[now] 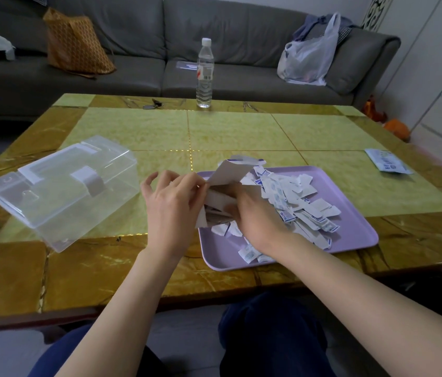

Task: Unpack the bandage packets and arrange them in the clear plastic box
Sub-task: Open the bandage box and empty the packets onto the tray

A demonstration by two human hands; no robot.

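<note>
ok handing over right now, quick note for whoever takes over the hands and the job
Left hand pinches the flap of the carton.
Right hand is at the carton's mouth; its fingers are blurred, so the grip is unclear.
Bandages lie heaped on the tray.
Box stands left of the tray, lid shut, nothing visible inside.
Done: a pile of bandages is out on the tray.
Left: empty the carton, open the box, arrange the bandages in it.

A grey sofa [138, 77] runs along the far side, behind a low desk [230, 131] tiled in pale green with a gold-brown border. Pale panelled walls [437, 91] stand at the right. The floor [187, 336] is grey. The light is soft and even.
</note>
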